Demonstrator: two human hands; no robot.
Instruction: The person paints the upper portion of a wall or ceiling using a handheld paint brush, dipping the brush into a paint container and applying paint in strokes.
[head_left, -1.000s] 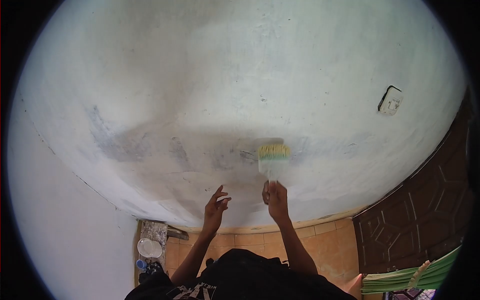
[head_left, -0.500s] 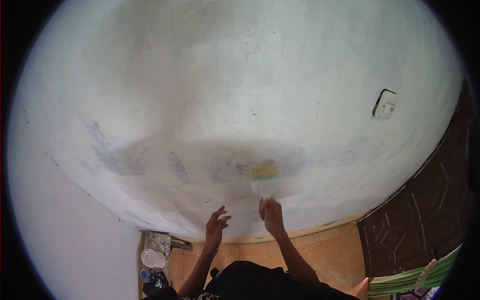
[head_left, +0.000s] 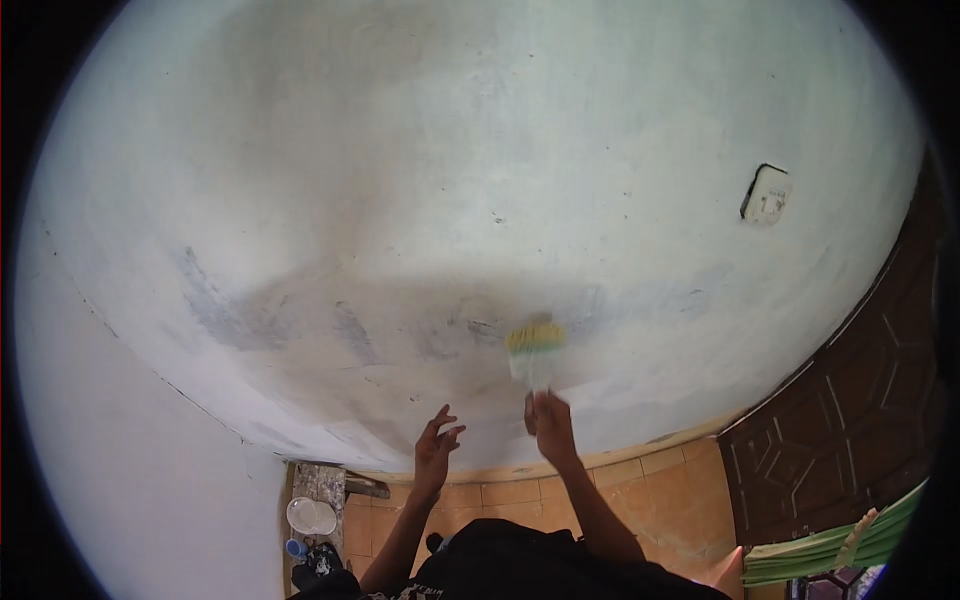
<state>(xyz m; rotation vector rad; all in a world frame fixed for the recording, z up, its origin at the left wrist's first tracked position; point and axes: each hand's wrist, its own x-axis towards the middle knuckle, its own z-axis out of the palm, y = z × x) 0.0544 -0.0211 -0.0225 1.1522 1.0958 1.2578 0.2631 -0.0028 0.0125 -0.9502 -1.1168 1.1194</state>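
My right hand [head_left: 552, 425] is wrapped round the handle of a wide paintbrush [head_left: 537, 350]. Its bristles are yellow at the tip and greenish white lower down, blurred by motion, and they point up against the wall [head_left: 600, 220]. Grey smudges and small chips mark the wall around the brush. To the left, my left hand [head_left: 434, 445] is raised in front of the wall with nothing in it, its fingers loosely bent and apart.
A white switch plate [head_left: 767, 194] is on the wall at right. A dark panelled door [head_left: 840, 420] and green curtain [head_left: 830, 550] are farther right. At lower left, a paint-spattered bench [head_left: 318, 484] holds a white container [head_left: 311, 516] and blue cup [head_left: 296, 548]. Orange tiles [head_left: 640, 500] cover the floor.
The brush and my right hand have shifted slightly to the right in view. My left hand is almost unmoved. The whole view has tilted a little.
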